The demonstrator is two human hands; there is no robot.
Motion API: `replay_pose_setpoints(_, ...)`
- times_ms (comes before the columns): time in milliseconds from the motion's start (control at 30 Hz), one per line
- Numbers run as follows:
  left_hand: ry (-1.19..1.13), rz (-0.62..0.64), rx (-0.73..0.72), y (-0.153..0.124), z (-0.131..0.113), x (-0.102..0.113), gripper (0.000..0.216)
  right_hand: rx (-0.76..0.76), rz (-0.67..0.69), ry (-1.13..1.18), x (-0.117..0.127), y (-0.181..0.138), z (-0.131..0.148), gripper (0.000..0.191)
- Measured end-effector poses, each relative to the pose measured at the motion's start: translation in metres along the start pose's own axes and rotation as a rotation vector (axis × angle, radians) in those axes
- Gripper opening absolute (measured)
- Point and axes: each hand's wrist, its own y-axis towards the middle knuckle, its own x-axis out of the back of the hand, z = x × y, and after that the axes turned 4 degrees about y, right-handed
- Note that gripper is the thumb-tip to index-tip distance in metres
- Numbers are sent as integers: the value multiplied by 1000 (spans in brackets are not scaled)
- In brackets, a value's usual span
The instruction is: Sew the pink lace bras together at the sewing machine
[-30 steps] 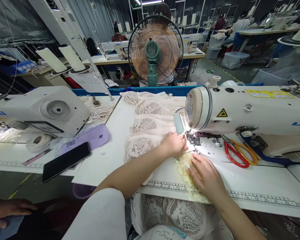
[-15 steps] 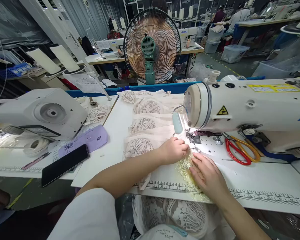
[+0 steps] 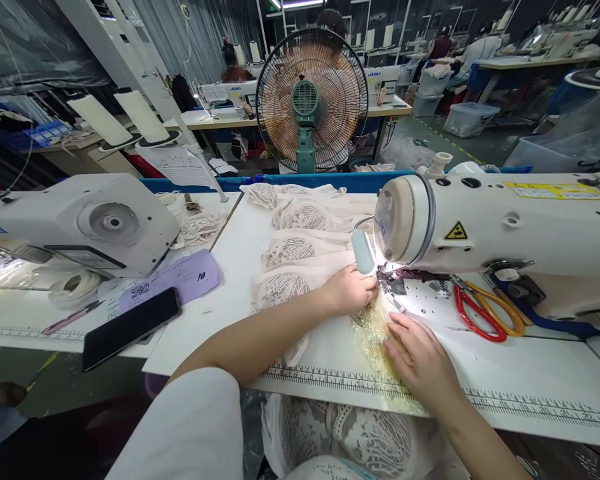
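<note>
A pale yellow, shiny, crinkled fabric (image 3: 373, 340) lies under the needle area of the white sewing machine (image 3: 480, 223) and hangs over the table's front edge. Close beside the presser foot (image 3: 389, 283), my left hand (image 3: 351, 291) is closed, its fingers curled on the far left part of this fabric. My right hand (image 3: 423, 353) rests on the fabric's right edge with fingers stretched out and slightly bent. The machine's lamp lights the stitching spot, while my left fingers hide part of the cloth.
Beige lace bra pieces (image 3: 293, 250) lie in a row to the left. Red-handled scissors (image 3: 480, 319) and an orange-handled pair (image 3: 505, 313) sit under the machine arm. A phone (image 3: 133, 328), a purple card (image 3: 195, 277) and a second machine (image 3: 95, 223) are further left. A fan (image 3: 307, 100) stands behind.
My left hand has moved slightly away from me, closer along the presser foot. My right hand stays on the fabric's right edge. The whole view has shifted a little.
</note>
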Motion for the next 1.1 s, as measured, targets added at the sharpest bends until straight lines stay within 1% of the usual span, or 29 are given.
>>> replay_pose_setpoints(100,-16,48,172,-6,-13,25,27,2,5,-8,1,0,-1,30)
replay_pose_setpoints(133,-22,93,215,-13,-21,36,25,-4,13,-12,2,0,-1,31)
replay_pose_setpoints(200,-57,263,297,-34,-39,59,19,-19,32,-14,3,-2,-2,33)
replay_pose_setpoints(267,-100,452,420,-61,-58,77,13,-30,38,-2,4,-4,-3,34)
replay_pose_setpoints(300,-110,514,484,-75,-65,83,13,-32,36,6,4,-5,-4,35)
replay_pose_setpoints(333,-106,546,540,-87,-70,86,17,-31,35,15,4,-6,-5,35)
replay_pose_setpoints(400,-73,555,647,-105,-72,83,32,-27,47,26,4,-7,-8,37)
replay_pose_setpoints(433,-57,551,701,-111,-68,78,40,-24,57,26,4,-7,-9,38)
replay_pose_setpoints(500,-39,527,798,-121,-53,64,52,-20,75,11,4,-5,-10,41)
replay_pose_setpoints(567,-43,451,866,-129,-35,50,55,-10,73,-11,8,-4,-5,45)
replay_pose_setpoints(633,-33,332,912,-137,-26,40,53,-19,51,-13,17,-13,6,46)
replay_pose_setpoints(700,0,172,930,-148,-32,38,52,-42,46,37,30,-33,22,39)
replay_pose_setpoints(733,10,80,921,-154,-41,39,51,-49,81,93,36,-48,28,31)
replay_pose_setpoints(767,2,-14,893,-161,-53,41,49,13,145,148,42,-65,33,26)
replay_pose_setpoints(800,-30,-106,842,-168,-68,43,44,111,262,174,47,-83,34,23)
replay_pose_setpoints(833,-82,-186,774,-176,-85,45,40,176,340,161,49,-101,33,22)
replay_pose_setpoints(867,-145,-256,692,-183,-102,44,36,238,381,136,50,-118,28,22)
replay_pose_setpoints(900,-210,-310,602,-190,-119,42,35,243,381,87,49,-133,22,25)
replay_pose_setpoints(967,-326,-373,479,-199,-150,31,32,150,332,-33,42,-155,7,38)
replay_pose_setpoints(1000,-373,-380,451,-202,-164,22,31,83,319,-72,37,-162,1,44)
replay_pose_setpoints(1033,-411,-373,443,-203,-176,13,29,24,330,-92,32,-166,-4,48)
replay_pose_setpoints(1100,-470,-326,444,-204,-195,-6,27,-64,407,-89,25,-168,-8,50)
